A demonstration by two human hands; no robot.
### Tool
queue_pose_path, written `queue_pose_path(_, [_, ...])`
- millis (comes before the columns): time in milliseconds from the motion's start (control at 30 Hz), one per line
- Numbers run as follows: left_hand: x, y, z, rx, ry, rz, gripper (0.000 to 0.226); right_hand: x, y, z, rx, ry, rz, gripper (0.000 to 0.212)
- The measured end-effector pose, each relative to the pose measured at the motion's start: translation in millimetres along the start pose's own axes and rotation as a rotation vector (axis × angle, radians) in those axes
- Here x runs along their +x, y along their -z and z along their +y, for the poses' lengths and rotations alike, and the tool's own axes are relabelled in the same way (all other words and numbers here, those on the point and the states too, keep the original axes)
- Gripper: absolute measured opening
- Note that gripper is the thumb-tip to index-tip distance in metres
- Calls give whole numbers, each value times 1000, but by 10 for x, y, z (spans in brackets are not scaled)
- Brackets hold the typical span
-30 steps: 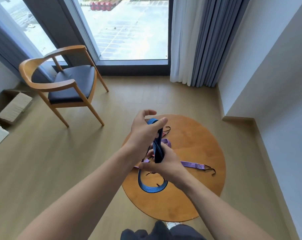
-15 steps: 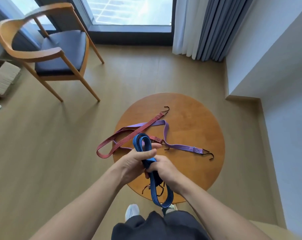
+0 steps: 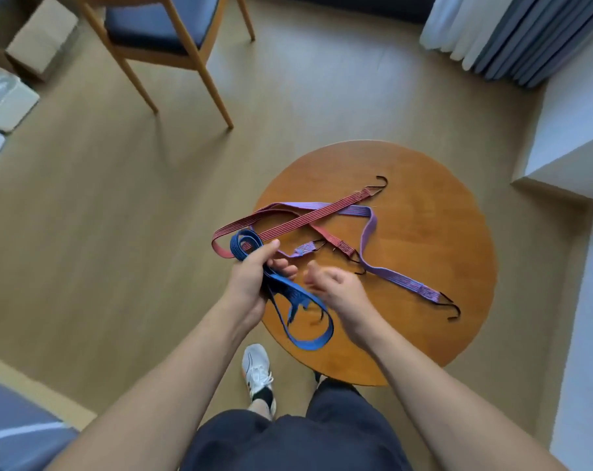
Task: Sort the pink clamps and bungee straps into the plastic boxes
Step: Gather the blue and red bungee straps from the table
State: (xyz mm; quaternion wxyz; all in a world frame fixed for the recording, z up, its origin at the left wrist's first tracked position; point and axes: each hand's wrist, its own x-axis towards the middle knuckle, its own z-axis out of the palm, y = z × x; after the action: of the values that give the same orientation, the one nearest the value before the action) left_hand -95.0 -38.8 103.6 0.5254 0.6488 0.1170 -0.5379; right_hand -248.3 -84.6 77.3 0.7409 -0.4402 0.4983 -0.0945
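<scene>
From where I stand, the person's left hand (image 3: 249,283) has its fingers and thumb clamped round the middle of a flat blue elastic bungee strap (image 3: 290,294), folded into a bundle. One set of loops pokes up and away past the thumb. A longer loop hangs down toward the person over the near left edge of the round wooden table (image 3: 424,232), so the bundle's long axis runs slantwise from far left to near right. The right hand (image 3: 339,294) sits just beside it on the right, fingers half curled and blurred. I cannot tell whether they pinch any part of the strap, though that hand is the one nearer the hanging loop and its dangling dark hooks. I'd judge it will have to gather these in before the bundle can go anywhere. On the tabletop lie a red striped bungee strap (image 3: 298,226), its bend hanging off the left edge, and a purple striped bungee strap (image 3: 400,283) crossing it, both with black hooks. I see no plastic box for certain, and no pink clamps. There is only a cardboard box (image 3: 42,39) by the wooden chair (image 3: 186,56) and some pale flat things (image 3: 6,100) at the far left, too blurred to name.
</scene>
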Motion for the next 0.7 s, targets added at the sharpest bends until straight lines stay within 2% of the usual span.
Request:
queue_pose_path(67, [107,164,82,30,-22,105,39,313,19,-8,-155,10,113,33])
queue_pose_path(133, [185,340,116,84,-39,160,36,679,-11,-41,-475,86,163,29])
queue_pose_path(267, [280,652,153,127,-77,221,30,1469,-214,-133,-1061,232,127,53])
queue_pose_path(367, [292,853,122,131,-82,252,32,1870,-308,-37,-1371,177,134,53])
queue_pose_path(700, [289,1090,41,1,-53,301,24,1891,-242,175,-1530,213,278,23])
